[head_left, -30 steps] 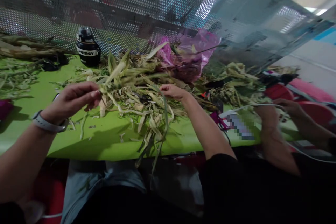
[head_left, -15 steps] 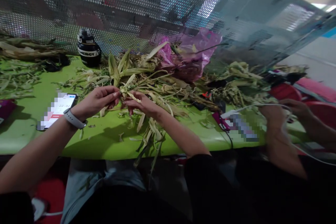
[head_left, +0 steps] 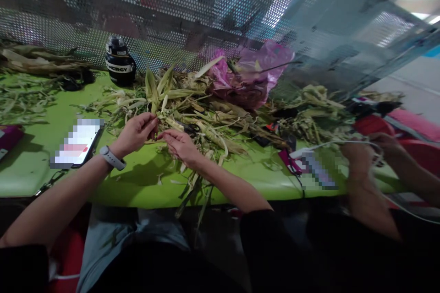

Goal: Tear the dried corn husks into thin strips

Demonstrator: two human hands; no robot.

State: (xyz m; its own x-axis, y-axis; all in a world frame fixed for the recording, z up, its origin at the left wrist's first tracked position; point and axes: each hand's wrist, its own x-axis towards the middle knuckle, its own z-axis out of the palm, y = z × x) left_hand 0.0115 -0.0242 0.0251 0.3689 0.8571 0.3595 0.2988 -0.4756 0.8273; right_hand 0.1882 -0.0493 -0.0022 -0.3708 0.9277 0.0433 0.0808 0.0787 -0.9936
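A heap of green and dried corn husks lies across the middle of the bright green table. My left hand, with a grey watch on the wrist, pinches a husk strip at the heap's near-left edge. My right hand sits close beside it, fingers curled on the same strip. The two hands almost touch. Some husks hang over the table's front edge.
A phone lies left of my left hand. A black jar stands at the back by the perforated metal screen. A pink plastic bag sits behind the heap. Another person's hands work at the right, near a white cable.
My right hand came from the middle of the heap to meet my left hand, and both now hold one strip. The view shifted, and the phone came into sight.
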